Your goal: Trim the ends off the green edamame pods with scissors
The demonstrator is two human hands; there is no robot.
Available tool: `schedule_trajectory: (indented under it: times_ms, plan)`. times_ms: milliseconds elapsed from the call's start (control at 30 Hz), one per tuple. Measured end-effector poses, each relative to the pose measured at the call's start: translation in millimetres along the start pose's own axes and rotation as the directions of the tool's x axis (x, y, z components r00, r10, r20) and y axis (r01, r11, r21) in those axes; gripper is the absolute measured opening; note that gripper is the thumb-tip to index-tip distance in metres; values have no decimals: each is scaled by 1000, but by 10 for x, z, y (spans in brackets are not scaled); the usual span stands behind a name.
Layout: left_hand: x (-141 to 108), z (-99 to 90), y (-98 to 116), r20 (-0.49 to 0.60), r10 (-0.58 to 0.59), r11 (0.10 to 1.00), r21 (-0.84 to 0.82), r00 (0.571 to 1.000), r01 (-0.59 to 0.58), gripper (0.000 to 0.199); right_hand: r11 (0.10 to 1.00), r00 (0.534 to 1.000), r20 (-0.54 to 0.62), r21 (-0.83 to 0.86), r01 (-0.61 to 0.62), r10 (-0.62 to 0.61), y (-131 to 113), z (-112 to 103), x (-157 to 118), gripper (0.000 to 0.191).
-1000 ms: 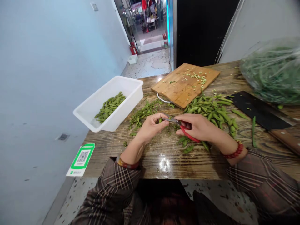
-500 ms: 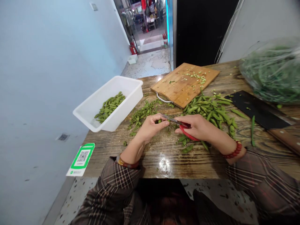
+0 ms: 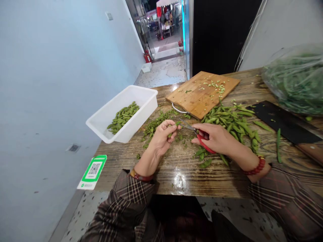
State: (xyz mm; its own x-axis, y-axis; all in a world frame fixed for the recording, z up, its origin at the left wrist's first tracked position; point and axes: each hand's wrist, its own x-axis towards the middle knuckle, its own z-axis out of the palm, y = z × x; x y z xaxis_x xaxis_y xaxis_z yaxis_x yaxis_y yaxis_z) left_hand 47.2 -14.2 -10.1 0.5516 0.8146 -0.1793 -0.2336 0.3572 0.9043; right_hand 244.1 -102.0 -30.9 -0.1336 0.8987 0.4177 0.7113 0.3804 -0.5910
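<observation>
My left hand [image 3: 163,137] pinches a green edamame pod [image 3: 177,124] between thumb and fingers. Red-handled scissors [image 3: 205,144] are gripped in my right hand [image 3: 214,136], their blades pointing left at the pod's end. Whether the blades touch the pod I cannot tell. Beyond my right hand lies a heap of edamame pods [image 3: 234,122]. Small trimmed green bits [image 3: 157,122] are scattered on the wooden table behind my left hand. To the left, a white plastic tub [image 3: 133,126] holds more pods [image 3: 123,117] at its bottom.
A wooden cutting board [image 3: 194,95] with chopped green bits lies at the back. On the right are a cleaver [image 3: 285,121] and a clear bag of green vegetables [image 3: 297,80]. A green QR-code card [image 3: 93,171] sits at the table's left front corner [image 3: 113,181].
My left hand has turned, showing more of its palm, and the pod's end now sticks out toward the blades. The whole view has shifted slightly.
</observation>
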Motion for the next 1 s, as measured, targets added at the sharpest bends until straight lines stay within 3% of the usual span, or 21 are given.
schedule_trajectory:
  times_ms: [467, 700, 867, 1000]
  plan:
    - [-62, 124, -95, 103, -25, 993, 118, 994, 12, 33, 1000, 1000, 12, 6, 14, -14, -36, -14, -4, 36]
    - [-32, 79, -44, 67, -4, 993, 121, 998, -4, 28, 1000, 1000, 30, -10, -7, 7, -27, -64, 5, 35]
    - [5, 38, 9, 85, -75, 997, 13, 994, 74, 19, 993, 980, -161, 27, -116, 119, 42, -148, 38, 43]
    - [18, 72, -40, 93, -57, 990, 131, 994, 45, 28, 987, 954, -254, 65, -147, 159, 49, -216, 61, 43]
